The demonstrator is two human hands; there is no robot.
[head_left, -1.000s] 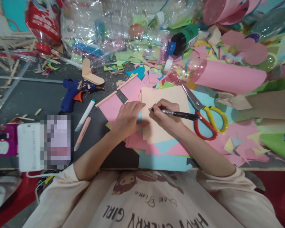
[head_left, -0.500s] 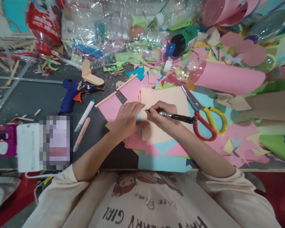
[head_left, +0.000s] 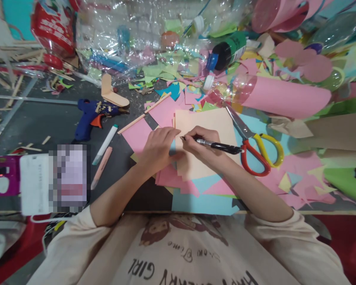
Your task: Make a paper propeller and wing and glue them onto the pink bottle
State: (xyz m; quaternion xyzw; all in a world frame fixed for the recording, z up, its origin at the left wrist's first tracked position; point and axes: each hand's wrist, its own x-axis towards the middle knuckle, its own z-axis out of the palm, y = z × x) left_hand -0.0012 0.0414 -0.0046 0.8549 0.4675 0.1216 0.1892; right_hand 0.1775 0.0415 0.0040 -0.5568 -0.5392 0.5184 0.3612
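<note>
My right hand (head_left: 204, 143) is closed round a black pen (head_left: 222, 147), its tip at the left part of a peach sheet of paper (head_left: 209, 166). Flat at the left edge of that sheet lies my left hand (head_left: 160, 144), fingers stretched out and holding nothing. Under the peach sheet are pink sheets (head_left: 166, 177) and a light blue sheet (head_left: 201, 204). To the right of my right hand rest scissors (head_left: 250, 138) with one red and one yellow handle loop. I cannot make out any mark at the pen tip.
At left lie a blue glue gun (head_left: 87, 118), a white marker (head_left: 106, 143), a peach marker (head_left: 101, 168) and a white box-shaped device (head_left: 35, 184). A plastic bottle wrapped in pink paper (head_left: 290, 95) lies at right. Paper scraps (head_left: 160, 73) and clear plastic bottles crowd the back.
Both hands keep nearly the same pose on the paper. The whole view has shifted very slightly; nothing has been taken up or let go.
</note>
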